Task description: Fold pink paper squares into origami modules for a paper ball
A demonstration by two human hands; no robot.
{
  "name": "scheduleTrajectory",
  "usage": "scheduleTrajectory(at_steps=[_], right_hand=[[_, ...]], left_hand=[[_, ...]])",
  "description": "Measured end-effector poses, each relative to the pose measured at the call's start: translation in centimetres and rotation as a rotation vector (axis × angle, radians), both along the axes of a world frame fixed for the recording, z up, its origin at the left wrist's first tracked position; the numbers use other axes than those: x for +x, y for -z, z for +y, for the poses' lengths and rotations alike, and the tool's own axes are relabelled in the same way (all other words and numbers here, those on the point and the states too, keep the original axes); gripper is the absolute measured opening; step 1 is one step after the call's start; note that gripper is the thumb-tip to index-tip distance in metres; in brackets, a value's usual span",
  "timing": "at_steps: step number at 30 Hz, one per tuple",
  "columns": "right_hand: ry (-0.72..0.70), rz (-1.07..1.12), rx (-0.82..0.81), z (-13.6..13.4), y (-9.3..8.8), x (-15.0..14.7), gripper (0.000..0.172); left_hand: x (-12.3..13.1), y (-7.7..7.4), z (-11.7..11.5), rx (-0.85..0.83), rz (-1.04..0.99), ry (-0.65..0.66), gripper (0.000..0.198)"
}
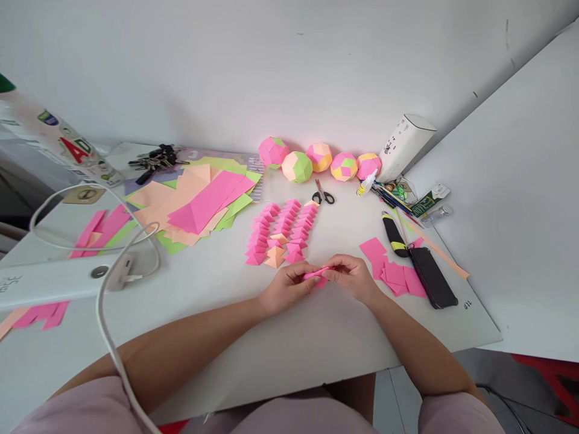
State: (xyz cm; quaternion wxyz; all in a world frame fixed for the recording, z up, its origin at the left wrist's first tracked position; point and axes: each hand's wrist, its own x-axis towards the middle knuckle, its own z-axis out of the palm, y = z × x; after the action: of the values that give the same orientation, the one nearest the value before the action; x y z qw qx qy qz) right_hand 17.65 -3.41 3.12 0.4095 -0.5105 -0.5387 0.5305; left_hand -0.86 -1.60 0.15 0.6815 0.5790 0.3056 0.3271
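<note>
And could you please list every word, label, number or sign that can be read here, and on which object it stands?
"AD": large letters on the white bottle, whose smaller print is unreadable.
Unclear: grey characters on the white device.
Unclear: dark mark on the table, near its right corner.
Too small: print on the green-and-white box, white box and yellow-labelled bottle.

Soft, even light; faint shadow on the table [289, 355], near side; wide-angle distortion stretches the outer edges.
</note>
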Motion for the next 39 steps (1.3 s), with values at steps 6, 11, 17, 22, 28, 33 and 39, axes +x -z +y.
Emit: scheduleTrajectory(at_steps=[6,11,17,22,28,33,39], right_hand=[[0.017,-0.015,0.019,0.0,-0.2,-0.1,0.019],[0.006,0.016,0.026,0.0,0.1,0.0,0.016],[0.012,0.028,0.022,0.0,0.0,-0.1,0.013],[0.037,-0.049,0.053,-0.1,-0.5,-0.1,0.014],[0.028,-0.203,0.152,-0.2,-0.7,0.1,0.021],[0.034,-0.333,0.261,-0.2,-0.5,-0.1,0.027],[-0.096,-0.359,0.474,0.0,0.3,0.1,0.021]], left_hand=[[0.0,-0.5,-0.1,0.023,0.045,-0.005,0.031],[-0.1,-0.4,-0.2,0.044,0.071,-0.003,0.031],[-0.1,-0.4,-0.1,0.026,0.083,0.035,0.029],[-0.1,-0.5,-0.2,-0.072,-0.001,0.056,0.027],[0.1,-0.6,0.1,-0.116,-0.002,0.003,0.029],[0.0,-0.5,0.3,-0.125,0.017,-0.009,0.026],[0.0,-0.6,0.2,-0.142,-0.037,0.049,0.023]])
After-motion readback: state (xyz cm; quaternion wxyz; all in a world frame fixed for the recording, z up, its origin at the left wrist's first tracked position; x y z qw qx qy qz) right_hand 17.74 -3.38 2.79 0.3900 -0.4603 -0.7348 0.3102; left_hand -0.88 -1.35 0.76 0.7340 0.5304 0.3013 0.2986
